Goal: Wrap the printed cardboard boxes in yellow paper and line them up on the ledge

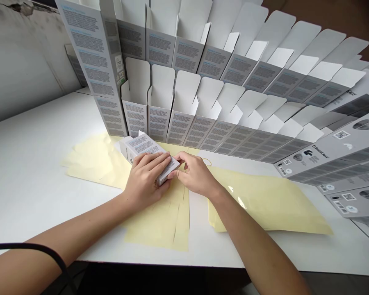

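Note:
A small grey printed carton (144, 144) lies tilted above yellow sheets on the table. My left hand (147, 174) is wrapped over its top and near side, fingers together across the printed face. At the carton's right end, my right hand (192, 171) pinches the edge with thumb and index finger. The carton's far left end has white flaps sticking out. Beneath it is a stack of yellow sheets (160, 221), partly covered by my left hand and forearm. A yellow packet with a shiny surface (264, 200) rests to the right, partly behind my right forearm.
Rows of open-topped cartons (184, 119) with raised white flaps stand behind my hands. A taller stack of cartons (95, 73) rises at the left, and SilverCrest cartons (320, 153) at the right. A rubber band (207, 161) lies on the white table (49, 196). A black cable (33, 246) crosses my left forearm.

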Tool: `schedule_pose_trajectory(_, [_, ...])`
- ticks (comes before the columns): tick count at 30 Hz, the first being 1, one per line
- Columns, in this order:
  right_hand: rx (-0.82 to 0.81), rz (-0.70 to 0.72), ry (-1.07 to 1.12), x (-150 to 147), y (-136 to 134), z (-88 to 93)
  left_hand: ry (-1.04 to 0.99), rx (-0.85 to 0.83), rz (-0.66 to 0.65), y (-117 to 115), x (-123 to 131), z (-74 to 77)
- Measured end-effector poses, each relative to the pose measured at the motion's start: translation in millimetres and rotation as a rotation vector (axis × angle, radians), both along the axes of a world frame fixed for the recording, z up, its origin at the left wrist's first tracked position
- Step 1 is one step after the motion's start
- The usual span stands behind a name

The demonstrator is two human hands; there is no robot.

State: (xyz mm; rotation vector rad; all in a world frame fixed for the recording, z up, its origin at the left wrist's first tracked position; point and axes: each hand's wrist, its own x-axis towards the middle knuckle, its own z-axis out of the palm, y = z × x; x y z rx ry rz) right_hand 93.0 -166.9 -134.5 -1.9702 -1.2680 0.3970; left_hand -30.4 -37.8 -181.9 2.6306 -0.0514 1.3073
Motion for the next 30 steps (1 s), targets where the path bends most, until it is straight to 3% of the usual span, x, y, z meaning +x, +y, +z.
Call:
schedule_pose_trajectory(7, [0.001, 0.078, -0.128, 6, -3, -3.1, 0.005, 0.004, -0.009, 2, 0, -1.4])
schedule_pose_trajectory(13, [-0.019, 0.179, 0.002, 12, -8, -0.3, 0.014, 0.008, -0.015, 2, -2, -1.7])
schedule_pose_trajectory(19, [-0.021, 0.089, 0.030, 9, -4, -0.7, 0.013, 0.010, -0.016, 1, -1, -1.4])
schedule_pose_trajectory(30, [0.013, 0.117, 0.071, 8, -3, 0.4, 0.031, 0.010, -0.023, 1, -1, -2.0])
